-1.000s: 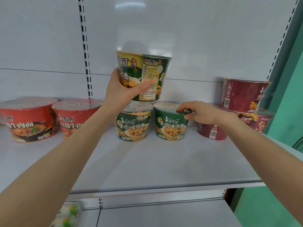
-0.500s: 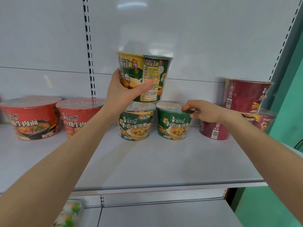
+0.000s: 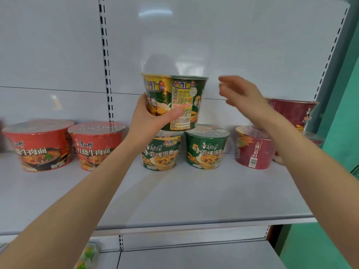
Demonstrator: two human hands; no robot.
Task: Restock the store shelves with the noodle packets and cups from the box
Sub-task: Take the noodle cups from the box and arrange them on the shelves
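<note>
The right hand (image 3: 240,94) is motion-blurred, its fingers loosely spread and holding nothing, in the air just right of the held green cup (image 3: 184,101). The left hand (image 3: 149,121) grips that cup's tapered side, the thumb lying across its glossy printed wrap and hiding part of the front. The cup's base sits level with the foil lids of the lower left green cup (image 3: 161,154) and the lower right green cup (image 3: 206,150) on the smooth grey shelf (image 3: 194,191); whether it touches them is unclear. The right forearm partly covers a dark red cup (image 3: 252,152). Two film-wrapped red cups (image 3: 37,146) stand to the left.
</note>
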